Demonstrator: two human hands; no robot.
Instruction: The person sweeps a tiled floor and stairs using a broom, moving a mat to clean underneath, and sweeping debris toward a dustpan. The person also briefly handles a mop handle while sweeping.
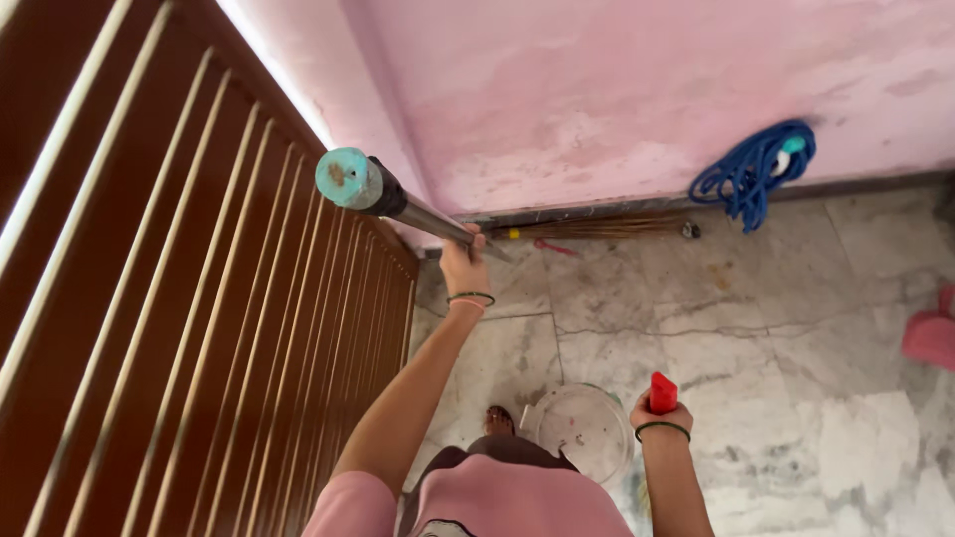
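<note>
Along the left edge of the view runs a brown slatted gate (179, 328) with pale bars, leaning away toward the far corner of the marble floor (796, 338). Just beside it the left hand (464, 261) is wrapped shut around a metal pole (418, 212). The pole's long axis rises from the hand up and to the left, toward the camera, ending in a teal cap (346, 177) above a black collar; below the hand it slants down and right toward the foot of the pink wall (617, 89). So the capped end lies up-left of the grip, and the left hand is the only one on it — the right is well apart.

Nearer the bottom edge, a pale round bucket (582, 428) stands on the floor by the person's foot (498, 420). Just right of it the right hand (659, 410) is closed around a red handle (663, 392), which points straight up; what hangs below the fist is hidden.

Along the wall's foot lies a straw broom (607, 229), its long axis parallel to the wall. Farther right a coiled blue rope (756, 169) rests against the wall, and a pink dustpan (930, 338) sits at the floor's right edge. The marble is cracked and stained — the wall paint patchy and worn.
</note>
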